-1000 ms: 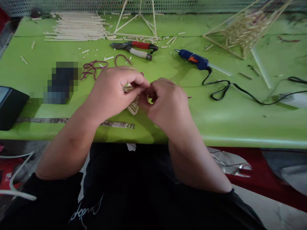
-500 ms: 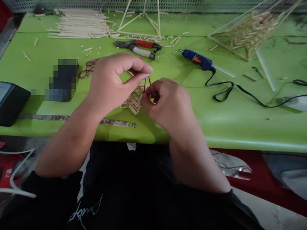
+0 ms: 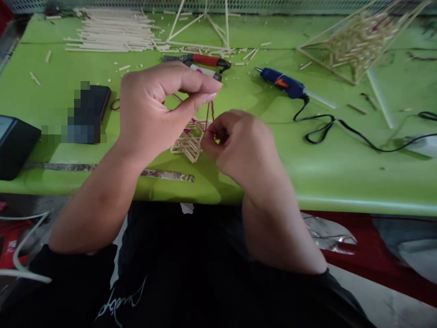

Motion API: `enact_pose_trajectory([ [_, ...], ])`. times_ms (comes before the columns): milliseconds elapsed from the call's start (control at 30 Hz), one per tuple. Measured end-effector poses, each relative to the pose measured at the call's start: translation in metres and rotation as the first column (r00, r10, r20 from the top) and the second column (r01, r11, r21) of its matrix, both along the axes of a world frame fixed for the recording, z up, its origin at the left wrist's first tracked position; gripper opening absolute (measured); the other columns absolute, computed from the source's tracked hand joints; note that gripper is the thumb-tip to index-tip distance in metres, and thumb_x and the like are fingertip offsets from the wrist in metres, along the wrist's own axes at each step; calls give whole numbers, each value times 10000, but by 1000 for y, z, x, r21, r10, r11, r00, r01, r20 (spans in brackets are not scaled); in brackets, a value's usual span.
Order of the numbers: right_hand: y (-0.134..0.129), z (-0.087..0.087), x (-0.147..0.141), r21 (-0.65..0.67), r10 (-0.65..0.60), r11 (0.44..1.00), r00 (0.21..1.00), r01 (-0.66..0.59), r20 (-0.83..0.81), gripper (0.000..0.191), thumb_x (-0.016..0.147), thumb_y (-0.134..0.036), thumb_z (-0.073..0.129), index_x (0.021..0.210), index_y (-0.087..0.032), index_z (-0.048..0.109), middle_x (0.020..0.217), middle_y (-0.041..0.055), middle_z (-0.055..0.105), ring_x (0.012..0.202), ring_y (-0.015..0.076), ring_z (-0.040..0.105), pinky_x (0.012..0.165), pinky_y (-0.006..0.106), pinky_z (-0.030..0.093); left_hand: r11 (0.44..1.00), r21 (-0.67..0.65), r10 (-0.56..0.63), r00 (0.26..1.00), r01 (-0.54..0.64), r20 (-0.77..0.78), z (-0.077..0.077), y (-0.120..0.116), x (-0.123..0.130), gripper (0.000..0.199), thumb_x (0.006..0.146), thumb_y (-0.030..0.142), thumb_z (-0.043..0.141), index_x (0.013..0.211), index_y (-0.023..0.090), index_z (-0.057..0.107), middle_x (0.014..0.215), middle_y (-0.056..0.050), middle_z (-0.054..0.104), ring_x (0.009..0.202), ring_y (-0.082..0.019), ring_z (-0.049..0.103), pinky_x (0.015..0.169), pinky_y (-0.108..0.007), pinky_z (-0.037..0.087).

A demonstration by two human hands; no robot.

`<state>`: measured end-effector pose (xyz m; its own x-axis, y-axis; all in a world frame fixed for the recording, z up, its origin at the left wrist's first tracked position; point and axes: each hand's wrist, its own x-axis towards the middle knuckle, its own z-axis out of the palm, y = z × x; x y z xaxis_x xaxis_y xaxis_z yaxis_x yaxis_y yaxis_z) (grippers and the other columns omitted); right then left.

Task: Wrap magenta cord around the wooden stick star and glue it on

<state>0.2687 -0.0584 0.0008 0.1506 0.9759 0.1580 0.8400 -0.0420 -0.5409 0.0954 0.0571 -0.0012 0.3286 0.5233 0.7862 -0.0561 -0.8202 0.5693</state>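
One stick lattice (image 3: 188, 143) sits touching the right hand (image 3: 241, 146).

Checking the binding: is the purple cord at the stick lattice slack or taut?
Taut, it seems: the purple cord drops in a straight line to the stick lattice beside the right hand.
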Motion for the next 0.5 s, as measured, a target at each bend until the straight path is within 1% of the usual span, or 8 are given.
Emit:
enact_pose_trajectory([
  [100,1,-3,1,10,1,1000,1000,-1,-4,157,964,-201,749,911,-289,630,942,71,772,842,254,672,824,429,507,999,9,-34,998,34,49,2,0,1,326,958,3,1001,1072,309,991,1061,34,962,1004,-188,940,898,-311,750],
  [200,1,-5,2,12,1,1000,1000,-1,-11,157,956,-210,754,904,-288,628,931,66,772,826,242,658,813,423,500,992,30,-123,988,121,98,3,2,1,355,930,-10,1032,1078,312,998,1047,46,966,986,-180,957,915,-286,787],
  [267,2,-5,2,10,0,1000,1000,0,-18,166,950,-215,761,890,-289,625,923,64,773,813,237,651,808,423,499,988,-3,-155,983,156,101,3,3,-1,338,926,14,1050,1085,308,998,1056,49,968,995,-182,961,953,-292,796],
  [333,2,-4,2,4,-3,1000,999,3,-37,174,941,-217,770,875,-290,627,920,63,777,805,235,651,807,423,503,983,-59,-166,982,172,91,4,4,-2,299,897,80,1100,1074,298,998,1064,49,969,1006,-192,961,987,-308,796],
  [400,3,-4,3,5,-6,1000,998,6,-64,161,934,-225,777,866,-287,645,928,62,787,801,233,652,809,423,506,975,-135,-166,983,176,83,3,6,-3,230,897,190,1130,1057,292,998,1070,45,969,1018,-199,957,989,-318,795],
  [467,3,-5,3,7,-14,1000,997,15,-81,126,935,-253,786,875,-282,679,934,59,796,796,233,651,794,423,498,959,-223,-161,983,176,84,3,8,-3,180,922,313,1130,1041,292,997,1060,38,967,1018,-203,953,954,-323,797],
  [500,3,-7,3,11,-21,1000,996,22,-85,104,937,-263,786,884,-277,697,934,58,798,792,233,652,780,420,494,949,-262,-160,983,177,86,3,9,-3,191,922,366,1133,1030,290,996,1047,30,965,1007,-208,951,929,-329,799],
])
